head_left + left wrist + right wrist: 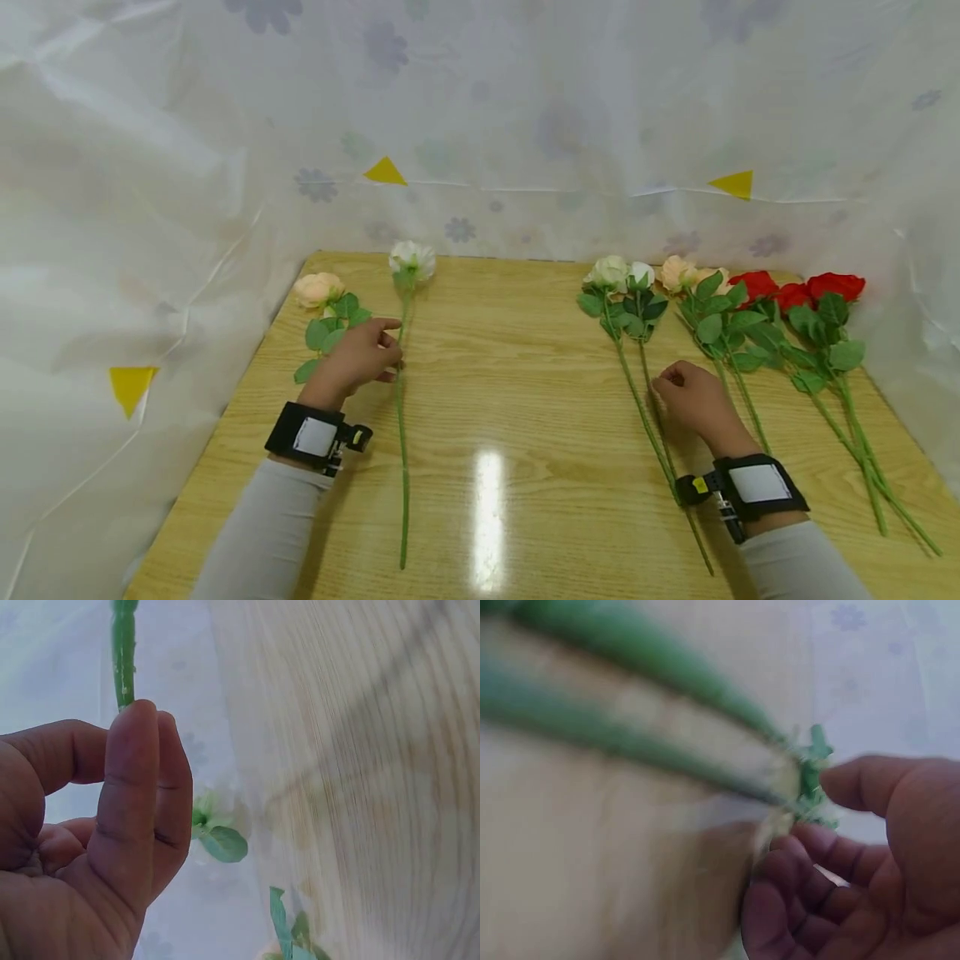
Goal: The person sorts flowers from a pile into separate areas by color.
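My left hand (362, 360) pinches the thin green stem (124, 656) of a long-stemmed white flower (412, 261) between thumb and fingers. Its bloom points toward the back of the table. Just left of that hand lies a peach flower (318, 289) with green leaves, its lower stem hidden by the wrist. My right hand (697, 400) has loosely bent fingers beside the stems of a pale cream flower (609, 273) and a smaller white flower (642, 275). Thumb (855, 784) and fingers stand apart in the right wrist view, both stems passing beyond them.
Peach flowers (678, 273) and red roses (836, 287) lie in leafy bunches along the right side of the wooden table (510, 375). A patterned plastic sheet (525, 125) hangs behind and at both sides, with yellow triangles (386, 171) on it.
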{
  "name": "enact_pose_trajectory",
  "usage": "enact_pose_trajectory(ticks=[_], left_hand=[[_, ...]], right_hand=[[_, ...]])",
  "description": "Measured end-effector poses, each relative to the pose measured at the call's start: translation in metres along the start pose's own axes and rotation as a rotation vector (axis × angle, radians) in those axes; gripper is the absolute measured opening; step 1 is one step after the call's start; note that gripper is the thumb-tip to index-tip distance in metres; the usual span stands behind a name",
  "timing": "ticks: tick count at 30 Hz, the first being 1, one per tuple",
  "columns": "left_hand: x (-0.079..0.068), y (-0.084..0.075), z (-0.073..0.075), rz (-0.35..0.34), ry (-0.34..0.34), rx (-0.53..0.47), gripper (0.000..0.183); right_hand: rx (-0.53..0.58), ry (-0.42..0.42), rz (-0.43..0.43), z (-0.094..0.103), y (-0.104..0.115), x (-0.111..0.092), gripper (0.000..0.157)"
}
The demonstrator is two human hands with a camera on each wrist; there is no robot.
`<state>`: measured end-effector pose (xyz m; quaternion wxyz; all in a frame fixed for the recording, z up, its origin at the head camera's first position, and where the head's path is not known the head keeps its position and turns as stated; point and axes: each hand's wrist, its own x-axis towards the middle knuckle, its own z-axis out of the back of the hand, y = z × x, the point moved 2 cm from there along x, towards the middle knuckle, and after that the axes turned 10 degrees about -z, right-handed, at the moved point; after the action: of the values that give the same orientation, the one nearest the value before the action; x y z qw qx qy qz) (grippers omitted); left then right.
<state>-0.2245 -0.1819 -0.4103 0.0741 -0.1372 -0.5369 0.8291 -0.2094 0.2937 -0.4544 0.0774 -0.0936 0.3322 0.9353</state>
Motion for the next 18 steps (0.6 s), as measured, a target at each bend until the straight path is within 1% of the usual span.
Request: enact_pose_trajectory(ticks=[3, 5, 6, 8, 12, 15, 18], left_hand=[[0.000, -0.005, -0.008, -0.013, 0.080, -0.167, 0.056], [0.001, -0.009, -0.015, -0.020, 0.123, -0.259, 0.055], [0.003, -0.011, -0.019, -0.024, 0.132, -0.293, 0.055], [0.006, -0.014, -0.029, -0.037, 0.134, -0.336, 0.055], [0.012, -0.016, -0.051, -0.057, 0.095, -0.414, 0.055], [0.016, -0.018, -0.066, -0.085, 0.068, -0.454, 0.055], [0.018, -0.023, -0.077, -0.116, 0.050, -0.479, 0.054]], right_hand=[[0.095, -0.120, 0.018, -0.002, 0.011, -0.006, 0.035], [0.160, -0.154, 0.045, -0.007, 0.022, -0.010, 0.035], [0.186, -0.150, 0.061, -0.011, 0.027, -0.011, 0.035], [0.233, -0.110, 0.084, -0.022, 0.039, -0.014, 0.036], [0.323, 0.006, 0.118, -0.048, 0.064, -0.023, 0.036], [0.378, 0.086, 0.140, -0.068, 0.083, -0.033, 0.034], [0.425, 0.154, 0.173, -0.086, 0.101, -0.045, 0.031]])
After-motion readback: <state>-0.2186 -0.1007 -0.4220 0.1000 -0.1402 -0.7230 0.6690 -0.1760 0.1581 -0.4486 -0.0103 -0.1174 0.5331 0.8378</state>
